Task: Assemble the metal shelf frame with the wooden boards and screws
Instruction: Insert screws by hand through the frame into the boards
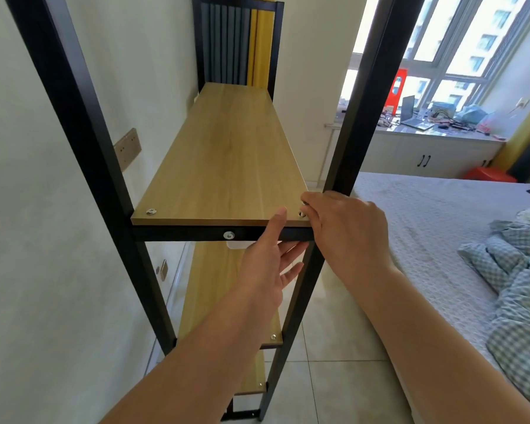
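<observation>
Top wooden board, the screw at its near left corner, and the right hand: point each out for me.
top wooden board [224,154]: head view, middle of its upper face.
near-left screw [151,211]: head view, on its metal head.
right hand [346,231]: head view, back of the hand at the board's near right corner.

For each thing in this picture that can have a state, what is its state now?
top board: lying flat on the frame crossbar
near-left screw: set in the board
near-right screw: at its hole, under the right hand's fingertips
left hand: open, fingers under the board's edge
right hand: fingers curled at the screw
lower board: in place, screwed
</observation>
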